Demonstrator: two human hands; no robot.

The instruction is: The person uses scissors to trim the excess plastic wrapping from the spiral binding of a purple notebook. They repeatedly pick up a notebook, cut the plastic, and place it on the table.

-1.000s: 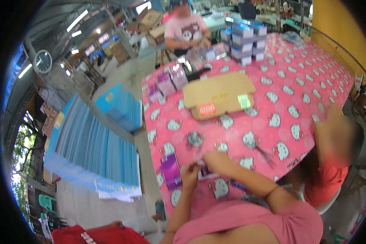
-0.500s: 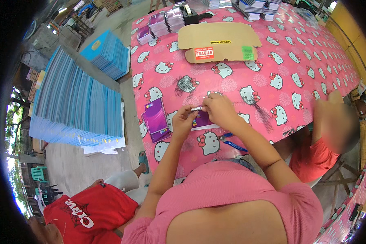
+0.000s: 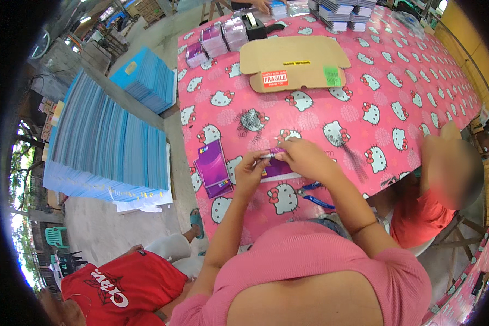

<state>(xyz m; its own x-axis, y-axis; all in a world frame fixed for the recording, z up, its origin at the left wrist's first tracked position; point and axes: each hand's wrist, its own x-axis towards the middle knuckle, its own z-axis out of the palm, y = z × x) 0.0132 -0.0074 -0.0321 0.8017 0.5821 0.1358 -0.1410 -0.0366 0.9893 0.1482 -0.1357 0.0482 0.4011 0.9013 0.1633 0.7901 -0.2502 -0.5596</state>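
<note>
A small purple notebook point(image 3: 277, 170) lies under my hands near the table's front edge. My left hand point(image 3: 250, 169) is closed, its thumb and fingers pinching the notebook's upper left edge. From the other side my right hand point(image 3: 305, 156) is closed at the same edge; its fingertips partly hide what they grip. A thin wire coil point(image 3: 326, 153) shows just beyond the right hand. Left of my hands are purple notebooks point(image 3: 212, 164), overlapping one another. Blue-handled pliers point(image 3: 316, 200) rest below my right wrist. Dark wire coils lie in a tangle point(image 3: 251, 120) and a loose bundle point(image 3: 354, 154).
A flattened cardboard box point(image 3: 293, 54) lies on the pink patterned tablecloth point(image 3: 383, 89). Behind it are a tape dispenser point(image 3: 254, 27) and purple notebook stacks point(image 3: 214, 41). Tall blue paper stacks point(image 3: 111, 130) stand left. People in red sit at left point(image 3: 130, 288) and right point(image 3: 422, 220).
My view has shifted slightly, so the table appears lower. Both hands stay at the notebook's edge, and more of its cover shows beneath them. Another person's hand has appeared at the far edge.
</note>
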